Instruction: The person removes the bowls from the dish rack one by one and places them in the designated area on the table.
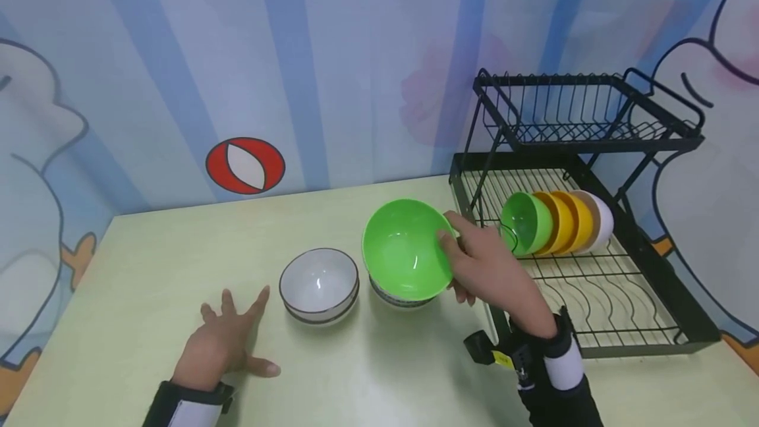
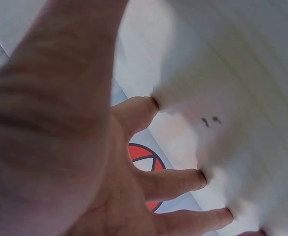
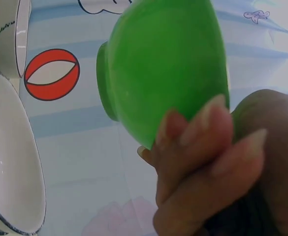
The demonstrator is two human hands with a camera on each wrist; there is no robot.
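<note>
My right hand [image 1: 489, 265] pinches the rim of a bright green bowl [image 1: 406, 249], thumb on the inside. In the right wrist view the green bowl [image 3: 168, 64] shows its outer wall and foot, with fingers against it. Partly hidden below it in the head view stands a patterned bowl [image 1: 403, 302]. Left of that is a stack of white bowls [image 1: 319, 285] with dark rims. My left hand [image 1: 222, 338] rests on the table with fingers spread and holds nothing; its fingertips touch the tabletop in the left wrist view.
A black two-tier dish rack [image 1: 593, 143] stands at the right. On its lower tier another green bowl [image 1: 526, 223], yellow bowls [image 1: 563, 223] and a white bowl [image 1: 599, 219] stand on edge in a row. A patterned blue cloth [image 1: 367, 71] hangs behind the pale table [image 1: 142, 269].
</note>
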